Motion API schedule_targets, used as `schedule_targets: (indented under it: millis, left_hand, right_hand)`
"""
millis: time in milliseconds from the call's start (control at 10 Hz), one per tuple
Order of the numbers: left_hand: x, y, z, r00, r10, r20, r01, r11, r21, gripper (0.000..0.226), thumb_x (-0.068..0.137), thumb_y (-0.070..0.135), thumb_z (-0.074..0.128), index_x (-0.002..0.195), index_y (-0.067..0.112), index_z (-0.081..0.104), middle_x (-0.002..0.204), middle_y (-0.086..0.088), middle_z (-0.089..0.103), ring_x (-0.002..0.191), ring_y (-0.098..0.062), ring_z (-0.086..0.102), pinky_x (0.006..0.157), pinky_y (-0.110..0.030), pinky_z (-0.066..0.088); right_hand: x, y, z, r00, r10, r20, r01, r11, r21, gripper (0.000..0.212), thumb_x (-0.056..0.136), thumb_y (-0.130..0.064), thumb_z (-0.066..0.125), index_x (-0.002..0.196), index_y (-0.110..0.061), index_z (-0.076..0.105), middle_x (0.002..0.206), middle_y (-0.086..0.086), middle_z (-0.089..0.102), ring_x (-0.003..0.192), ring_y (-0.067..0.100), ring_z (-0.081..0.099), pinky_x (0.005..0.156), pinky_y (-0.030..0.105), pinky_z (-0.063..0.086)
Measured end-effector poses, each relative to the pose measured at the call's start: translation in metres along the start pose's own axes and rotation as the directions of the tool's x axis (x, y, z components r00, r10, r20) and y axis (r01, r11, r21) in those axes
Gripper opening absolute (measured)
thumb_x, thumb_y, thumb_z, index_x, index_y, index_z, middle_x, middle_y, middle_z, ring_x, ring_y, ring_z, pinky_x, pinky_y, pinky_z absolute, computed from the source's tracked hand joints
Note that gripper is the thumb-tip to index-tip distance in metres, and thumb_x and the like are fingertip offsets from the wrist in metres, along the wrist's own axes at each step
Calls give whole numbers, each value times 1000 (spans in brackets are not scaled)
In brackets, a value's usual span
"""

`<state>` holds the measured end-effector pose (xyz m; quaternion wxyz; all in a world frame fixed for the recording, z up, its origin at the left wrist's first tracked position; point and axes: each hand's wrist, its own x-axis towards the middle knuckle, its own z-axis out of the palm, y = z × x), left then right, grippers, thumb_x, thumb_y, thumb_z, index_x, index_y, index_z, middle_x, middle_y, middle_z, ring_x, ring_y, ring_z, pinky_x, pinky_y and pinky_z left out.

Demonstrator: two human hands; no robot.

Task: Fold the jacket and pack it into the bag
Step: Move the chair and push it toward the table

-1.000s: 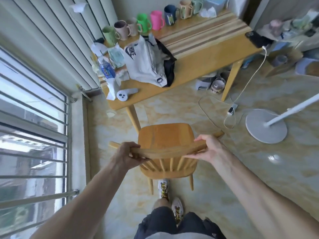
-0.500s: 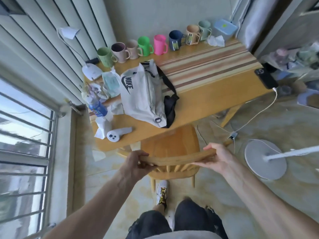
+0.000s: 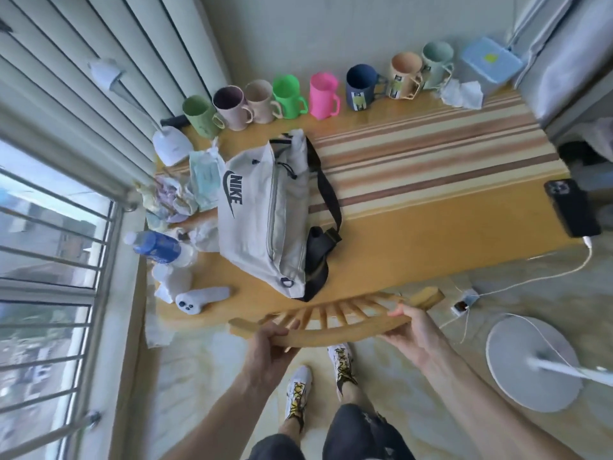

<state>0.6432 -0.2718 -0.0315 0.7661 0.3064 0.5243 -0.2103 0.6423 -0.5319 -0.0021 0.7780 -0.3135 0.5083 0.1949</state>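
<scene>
Gripping the curved top rail of a wooden chair: fingers of left hand wrapped over its left end, right hand clasped on its right end. Chair: pushed under the tabletop. White bag, black strap: lying on tabletop beyond chair, left of centre. Row of mugs: tabletop's far edge. Phone: tabletop's right edge. Jacket: not identifiable.

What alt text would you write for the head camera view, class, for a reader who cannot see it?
A person's left hand and right hand grip the top rail of a wooden chair pushed against a wooden table. A white Nike bag lies on it, a row of mugs behind.
</scene>
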Motion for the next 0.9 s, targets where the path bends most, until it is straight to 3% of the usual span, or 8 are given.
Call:
schedule_targets:
  millis: [100, 200, 300, 500, 600, 700, 800, 900]
  left_hand:
    - [9, -5, 5, 998, 12, -59, -14, 999, -35, 36, 85, -17, 38, 110, 5, 51, 127, -27, 58, 113, -33, 65, 85, -49, 54]
    - [12, -11, 0, 996, 28, -83, -30, 999, -22, 67, 85, -17, 38, 143, 16, 36, 138, -26, 50, 121, -37, 63, 92, -51, 52]
    - [12, -11, -4, 993, 19, -120, -19, 1000, 2, 66, 88, -15, 42, 145, 15, 32, 124, -23, 58, 124, -40, 61, 94, -51, 52]
    - [24, -1, -15, 917, 126, -378, 12, 939, 344, 44, 83, 9, 75, 122, -2, 58, 104, -18, 68, 81, -24, 68, 62, -31, 56]
    - [10, 2, -13, 832, 340, -439, -26, 814, 580, 66, 61, 35, 87, 110, 3, 57, 106, -16, 69, 86, -27, 69, 72, -36, 59]
    - [-11, 2, -14, 797, 494, -347, -23, 600, 800, 67, 76, 38, 82, 112, 5, 36, 112, -11, 55, 101, -32, 59, 87, -40, 51]
    - [-26, 2, -24, 797, 570, -199, -86, 434, 897, 76, 79, 47, 77, 126, 2, 39, 128, -16, 55, 122, -36, 56, 99, -43, 49]
    - [-38, 0, -41, 828, 553, -92, -128, 346, 929, 72, 81, 48, 74, 133, 6, 48, 131, -12, 58, 125, -35, 54, 98, -41, 48]
  right_hand:
    - [20, -6, -5, 999, 32, -15, -32, 999, 25, 27, 89, 11, 40, 110, -2, 52, 102, 22, 69, 96, 36, 64, 57, 39, 63]
    - [31, 0, -13, 996, 72, 43, -75, 995, 63, 40, 88, 13, 42, 119, -9, 50, 128, 27, 63, 94, 47, 74, 63, 47, 63]
    - [36, 0, -17, 994, 85, 62, -89, 994, 66, 46, 89, 14, 40, 126, -11, 51, 125, 27, 63, 82, 44, 77, 61, 47, 63]
    - [41, -2, -11, 986, 60, -153, -75, 992, -97, 52, 83, 14, 53, 131, -6, 54, 127, 20, 61, 115, 39, 66, 94, 53, 56]
    - [32, -5, -5, 961, -31, -273, -39, 968, -247, 39, 87, 10, 60, 124, 1, 56, 106, 18, 64, 109, 34, 65, 95, 47, 55]
    - [18, 2, 1, 942, -128, -309, 21, 945, -326, 28, 89, 6, 65, 115, -1, 60, 104, 14, 65, 91, 26, 65, 96, 45, 56]
    - [5, 15, 1, 938, -218, -271, 102, 917, -385, 15, 90, 1, 68, 103, -4, 64, 106, 13, 68, 92, 27, 68, 94, 42, 58]
    - [-13, 37, -5, 938, -275, -212, 148, 869, -472, 11, 89, -8, 71, 99, -8, 65, 110, 15, 72, 88, 27, 72, 79, 37, 62]
